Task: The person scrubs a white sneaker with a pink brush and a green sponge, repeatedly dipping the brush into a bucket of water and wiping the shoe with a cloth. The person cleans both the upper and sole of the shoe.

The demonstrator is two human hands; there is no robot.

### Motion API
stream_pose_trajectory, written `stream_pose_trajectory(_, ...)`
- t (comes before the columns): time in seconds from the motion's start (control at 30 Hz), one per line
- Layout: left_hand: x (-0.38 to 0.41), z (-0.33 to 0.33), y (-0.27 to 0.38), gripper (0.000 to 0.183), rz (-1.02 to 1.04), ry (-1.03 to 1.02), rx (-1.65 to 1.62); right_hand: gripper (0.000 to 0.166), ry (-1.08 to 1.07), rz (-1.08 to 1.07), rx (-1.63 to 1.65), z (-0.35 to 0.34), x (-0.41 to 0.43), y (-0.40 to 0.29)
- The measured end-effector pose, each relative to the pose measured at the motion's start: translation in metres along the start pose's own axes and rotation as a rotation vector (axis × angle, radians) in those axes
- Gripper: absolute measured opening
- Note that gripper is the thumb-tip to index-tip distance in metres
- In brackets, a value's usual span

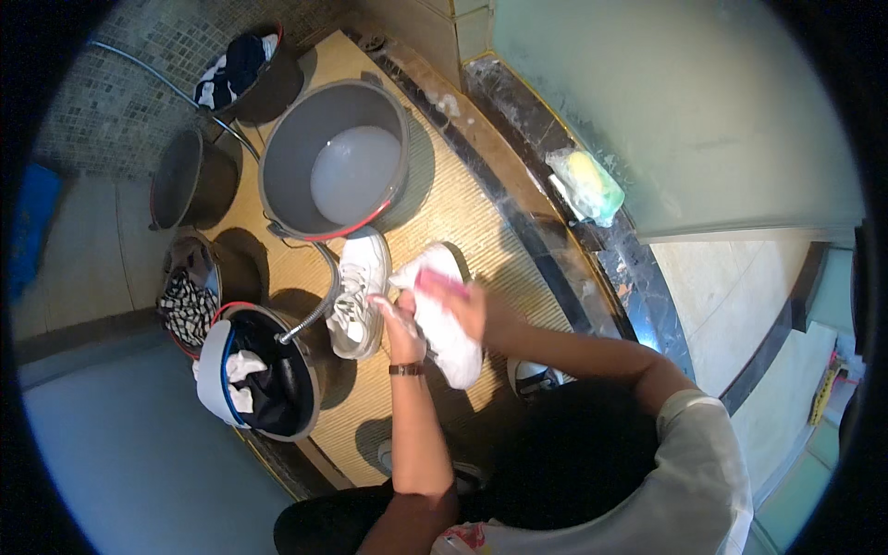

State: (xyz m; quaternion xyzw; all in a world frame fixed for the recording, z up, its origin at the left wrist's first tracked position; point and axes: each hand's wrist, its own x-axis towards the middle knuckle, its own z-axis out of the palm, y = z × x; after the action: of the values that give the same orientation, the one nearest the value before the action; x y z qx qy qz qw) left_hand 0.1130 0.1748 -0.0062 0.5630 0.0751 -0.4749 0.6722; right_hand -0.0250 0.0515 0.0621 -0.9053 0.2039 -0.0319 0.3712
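Note:
My left hand (402, 329), wet and with a watch on its wrist, holds a white shoe (454, 357) along its left side. My right hand (463, 305), blurred by motion, grips a pink scrubber (438, 283) against that shoe; whether it is a brush or a sponge is unclear. Both hands cover part of the shoe. Just left of them, a second white lace-up shoe (358, 291) rests on the ribbed yellow mat (496, 229). Beyond it stands a large grey bucket (291, 163) with cloudy water (357, 177) in the bottom.
At left, one bucket (312, 388) holds dark and white items, with a flexible metal shower hose (312, 322) reaching its rim. Other buckets hold a patterned cloth (189, 305) and dark clothing (243, 66). A plastic-wrapped package (588, 186) lies on the marble ledge (513, 90).

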Motion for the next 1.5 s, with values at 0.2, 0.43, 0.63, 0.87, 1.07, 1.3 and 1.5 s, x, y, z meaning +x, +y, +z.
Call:
stream_pose_trajectory(0.2,-0.015,0.042,-0.004,0.097,0.09,0.09,-0.021,0.057,0.099,-0.058,0.0,0.02,-0.026,0.001)
stream_pose_trajectory(0.43,-0.023,0.078,-0.001,0.094,0.218,0.26,0.007,0.066,-0.047,-0.021,0.192,0.01,-0.034,-0.02)
stream_pose_trajectory(0.63,-0.019,0.078,-0.006,0.083,0.196,0.145,0.16,0.069,0.02,0.119,0.079,0.003,0.006,-0.011)
stream_pose_trajectory(0.87,-0.012,0.052,0.028,0.066,0.087,0.072,1.297,0.059,0.036,0.249,0.069,0.006,0.052,0.034)
stream_pose_trajectory(1.07,-0.003,0.045,-0.005,0.064,0.239,0.121,0.308,0.069,0.085,0.247,0.309,0.028,-0.016,-0.015)
stream_pose_trajectory(1.3,0.005,0.062,-0.024,0.066,0.346,-0.022,0.264,0.066,0.079,0.295,0.208,0.031,0.023,0.009)
stream_pose_trajectory(1.5,-0.009,0.057,-0.011,0.068,0.171,0.062,0.923,0.057,0.321,0.104,0.508,0.063,0.017,0.021)
